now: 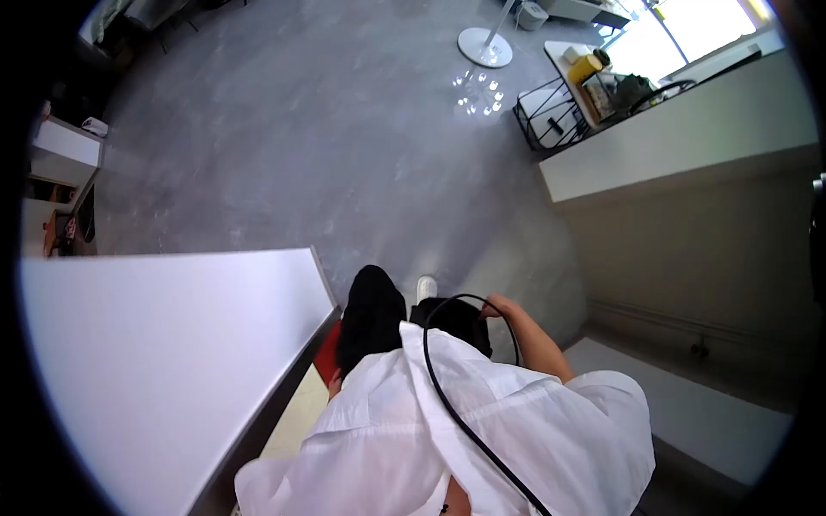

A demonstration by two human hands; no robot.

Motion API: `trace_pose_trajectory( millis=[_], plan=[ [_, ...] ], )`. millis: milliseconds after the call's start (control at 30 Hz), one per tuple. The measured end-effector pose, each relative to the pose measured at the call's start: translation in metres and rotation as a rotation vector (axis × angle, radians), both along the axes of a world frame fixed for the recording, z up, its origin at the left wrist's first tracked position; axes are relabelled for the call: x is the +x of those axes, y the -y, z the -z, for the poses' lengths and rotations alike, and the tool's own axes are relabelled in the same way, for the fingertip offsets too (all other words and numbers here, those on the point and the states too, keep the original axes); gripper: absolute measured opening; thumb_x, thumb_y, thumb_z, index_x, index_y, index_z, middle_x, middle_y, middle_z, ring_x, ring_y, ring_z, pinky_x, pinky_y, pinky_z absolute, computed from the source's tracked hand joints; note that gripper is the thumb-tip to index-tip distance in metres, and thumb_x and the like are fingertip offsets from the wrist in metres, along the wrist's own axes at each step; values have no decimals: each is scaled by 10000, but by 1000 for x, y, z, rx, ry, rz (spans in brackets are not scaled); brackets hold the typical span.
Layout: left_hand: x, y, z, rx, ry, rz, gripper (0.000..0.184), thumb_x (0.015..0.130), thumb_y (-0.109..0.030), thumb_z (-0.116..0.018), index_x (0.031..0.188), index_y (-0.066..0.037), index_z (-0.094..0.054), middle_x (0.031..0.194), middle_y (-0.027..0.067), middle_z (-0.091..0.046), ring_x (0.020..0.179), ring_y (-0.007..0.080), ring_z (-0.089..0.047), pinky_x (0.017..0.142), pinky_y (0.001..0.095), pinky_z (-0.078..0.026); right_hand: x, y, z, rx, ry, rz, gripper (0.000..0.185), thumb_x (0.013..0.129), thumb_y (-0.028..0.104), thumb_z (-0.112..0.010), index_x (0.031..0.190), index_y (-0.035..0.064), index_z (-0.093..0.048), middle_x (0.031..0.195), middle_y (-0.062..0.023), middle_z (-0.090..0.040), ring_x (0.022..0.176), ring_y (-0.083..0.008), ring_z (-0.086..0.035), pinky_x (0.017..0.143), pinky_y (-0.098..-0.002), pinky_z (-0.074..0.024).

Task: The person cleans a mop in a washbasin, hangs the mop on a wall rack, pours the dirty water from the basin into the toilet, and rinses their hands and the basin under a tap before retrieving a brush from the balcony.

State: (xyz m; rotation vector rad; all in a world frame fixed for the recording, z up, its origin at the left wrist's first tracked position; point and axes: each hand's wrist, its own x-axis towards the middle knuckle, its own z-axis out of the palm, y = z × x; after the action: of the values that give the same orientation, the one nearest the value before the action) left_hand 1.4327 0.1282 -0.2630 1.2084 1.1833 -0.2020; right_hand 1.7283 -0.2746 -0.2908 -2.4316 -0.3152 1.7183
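Note:
My right hand (496, 306) is beside my right thigh, against the black trousers (375, 310). Its visible fingers are curled, and whatever they may hold is hidden. A black cable (447, 404) rises over my white shirt (482, 387), loops across the thigh and passes close by this hand and wrist. Only a small part of my left hand (335, 379) shows at my left hip, beside a red surface (327, 351). The shirt and trousers hide most of its fingers.
A white tabletop (189, 344) stands close on my left. To my right is a low partition wall (688, 146). Ahead, a side table (564, 64) carries a yellow container (585, 69) and other items. A white round stand base (484, 47) rests on the grey floor (327, 129).

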Motion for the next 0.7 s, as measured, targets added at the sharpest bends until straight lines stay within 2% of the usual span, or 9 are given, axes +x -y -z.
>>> trace_pose_trajectory(
  millis=[167,233,267,333,400,500,533,600,700],
  plan=[
    [109,-30,34,-117,569,-362,155,682,-89,-506,795,-6,-571,762,70,-565,710,200,-539,708,307,-437,161,-74,-1,307,-81,-11,384,645,358,-697,921,98,-638,860,-83,-640,790,-189,-585,677,-349,-467],
    [214,-49,-55,-592,346,-450,79,659,-65,-522,718,-37,-568,692,59,-559,694,181,-529,705,294,-436,230,-135,-70,128,-118,2,384,674,361,-675,981,138,-620,997,-64,-607,859,-218,-565,643,-390,-480],
    [236,-67,-21,-476,306,-349,51,680,-84,-522,686,-53,-561,663,52,-557,675,173,-532,667,286,-441,260,-141,-65,135,-89,27,384,674,361,-675,981,138,-620,997,-64,-607,859,-218,-565,643,-390,-480],
    [277,-113,37,-273,240,-155,96,726,-133,-524,656,-76,-556,626,38,-554,622,154,-533,584,256,-441,307,-161,-35,63,-432,289,397,698,333,-646,1056,173,-583,1092,-43,-564,900,-263,-546,620,-435,-496],
    [352,-167,58,-335,166,-80,144,759,-181,-543,651,-87,-556,607,27,-550,571,131,-530,517,217,-432,347,-166,-12,66,-585,464,456,741,308,-595,1174,204,-495,1155,-8,-529,975,-329,-516,684,-479,-500],
    [484,-226,22,-746,-73,205,123,752,-184,-609,709,-82,-555,643,23,-563,577,114,-539,521,205,-440,394,-175,-21,-15,-708,528,596,742,250,-618,1283,239,-368,1291,-38,-412,1088,-380,-440,796,-507,-451],
    [536,-227,-14,-556,-98,370,130,747,-182,-627,770,-75,-556,669,22,-568,583,114,-539,529,211,-443,416,-175,-30,-8,-728,520,616,733,255,-616,1288,259,-350,1351,-130,-275,1062,-389,-456,797,-515,-448],
    [614,-240,-21,-236,-82,741,329,739,-190,-663,1003,-48,-528,770,37,-588,635,135,-557,578,247,-466,447,-174,-46,58,-711,669,751,704,332,-677,1328,275,-264,1372,-139,-237,1095,-393,-434,802,-494,-453],
    [723,-265,-37,-292,32,883,318,718,-168,-674,990,-33,-578,780,66,-616,680,153,-578,627,278,-477,500,-185,-74,329,-757,987,681,743,287,-662,1319,213,-307,1347,-134,-288,979,-337,-531,753,-422,-495]
  ],
)
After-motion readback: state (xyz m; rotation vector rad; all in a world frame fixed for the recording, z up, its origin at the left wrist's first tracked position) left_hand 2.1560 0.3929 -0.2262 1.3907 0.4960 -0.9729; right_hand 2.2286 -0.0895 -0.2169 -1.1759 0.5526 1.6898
